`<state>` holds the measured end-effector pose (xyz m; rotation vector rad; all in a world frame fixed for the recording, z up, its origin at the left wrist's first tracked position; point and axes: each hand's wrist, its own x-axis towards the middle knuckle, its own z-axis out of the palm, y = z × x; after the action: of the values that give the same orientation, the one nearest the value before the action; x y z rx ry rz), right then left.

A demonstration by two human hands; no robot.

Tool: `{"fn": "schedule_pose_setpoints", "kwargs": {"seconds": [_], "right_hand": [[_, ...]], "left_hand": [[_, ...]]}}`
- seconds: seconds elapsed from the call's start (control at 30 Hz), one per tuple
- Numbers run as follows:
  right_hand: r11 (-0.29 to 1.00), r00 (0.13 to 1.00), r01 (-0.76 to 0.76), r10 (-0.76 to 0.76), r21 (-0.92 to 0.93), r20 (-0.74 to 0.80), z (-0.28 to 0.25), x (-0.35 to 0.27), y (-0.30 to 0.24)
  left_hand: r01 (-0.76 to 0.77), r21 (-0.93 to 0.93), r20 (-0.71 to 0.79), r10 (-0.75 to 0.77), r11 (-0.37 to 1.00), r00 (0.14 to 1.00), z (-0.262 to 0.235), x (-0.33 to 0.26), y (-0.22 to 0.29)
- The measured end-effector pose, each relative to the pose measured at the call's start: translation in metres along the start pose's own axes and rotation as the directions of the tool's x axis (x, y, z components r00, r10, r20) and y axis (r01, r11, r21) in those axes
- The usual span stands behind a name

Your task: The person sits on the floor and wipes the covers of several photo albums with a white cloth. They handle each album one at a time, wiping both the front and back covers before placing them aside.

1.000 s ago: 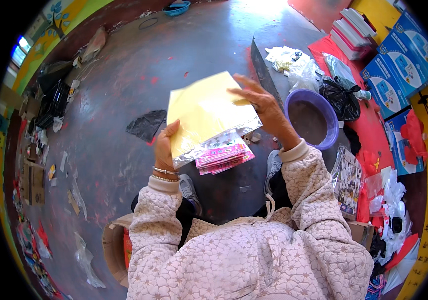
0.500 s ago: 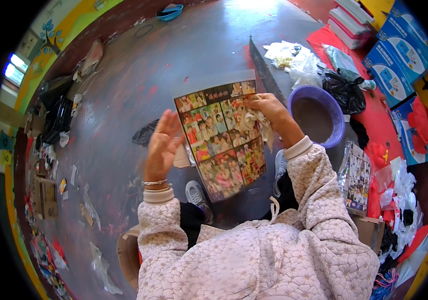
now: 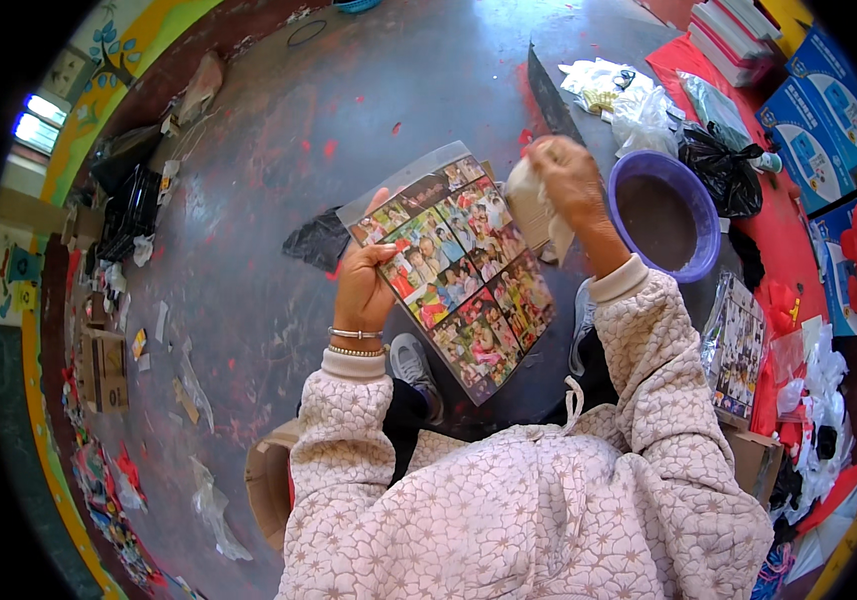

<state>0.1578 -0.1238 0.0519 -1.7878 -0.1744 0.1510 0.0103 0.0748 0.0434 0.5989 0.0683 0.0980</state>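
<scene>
My left hand (image 3: pixel 364 285) grips the left edge of a printed photo sheet (image 3: pixel 463 285), thumb on its front and fingers behind. Many small colour pictures with dark borders cover the sheet, which tilts in front of me and has a clear strip along its top. Off the sheet's upper right side, my right hand (image 3: pixel 576 185) is closed on a crumpled whitish cloth (image 3: pixel 525 192); both are slightly blurred. A purple tub (image 3: pixel 711 245) of murky water stands just right of that hand.
Right of the tub lie a black plastic bag (image 3: pixel 723 170), white plastic bags (image 3: pixel 645 122) and a second photo sheet (image 3: pixel 736 345). Blue boxes (image 3: pixel 798 150) line the right wall. A cardboard box (image 3: pixel 270 480) sits by my left side. Scraps litter the left floor.
My left hand has gone from open beside the sheet to holding its left edge. My right hand has let go of the sheet's upper right edge and moved away with the cloth.
</scene>
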Motion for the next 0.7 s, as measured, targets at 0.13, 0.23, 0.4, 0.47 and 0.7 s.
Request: {"fn": "schedule_pose_setpoints", "kwargs": {"seconds": [0.13, 0.23, 0.4, 0.47, 0.7], "right_hand": [[0.78, 0.778, 0.626, -0.626, -0.014, -0.061, 0.03, -0.03, -0.034], [0.45, 0.428, 0.892, -0.867, 0.036, 0.254, 0.065, -0.063, -0.039], [0.409, 0.547, 0.821, -0.762, -0.397, 0.346, 0.053, -0.039, -0.021], [0.471, 0.676, 0.662, -0.711, -0.583, 0.194, 0.028, -0.011, -0.006], [0.653, 0.668, 0.732, -0.744, -0.193, 0.018, 0.032, -0.033, -0.029]], "left_hand": [[-0.001, 0.108, 0.015, -0.001, 0.994, 1.0, 0.011, -0.002, -0.003], [0.009, 0.488, -0.004, -0.008, 0.873, 1.0, 0.011, -0.004, -0.024], [0.001, 0.657, 0.146, -0.128, 0.754, 0.981, 0.001, -0.017, -0.028], [0.023, 0.351, 0.154, -0.082, 0.936, 0.985, 0.038, -0.014, -0.028], [0.089, 0.2, 0.025, -0.096, 0.976, 0.995, 0.007, -0.001, -0.024]]}}
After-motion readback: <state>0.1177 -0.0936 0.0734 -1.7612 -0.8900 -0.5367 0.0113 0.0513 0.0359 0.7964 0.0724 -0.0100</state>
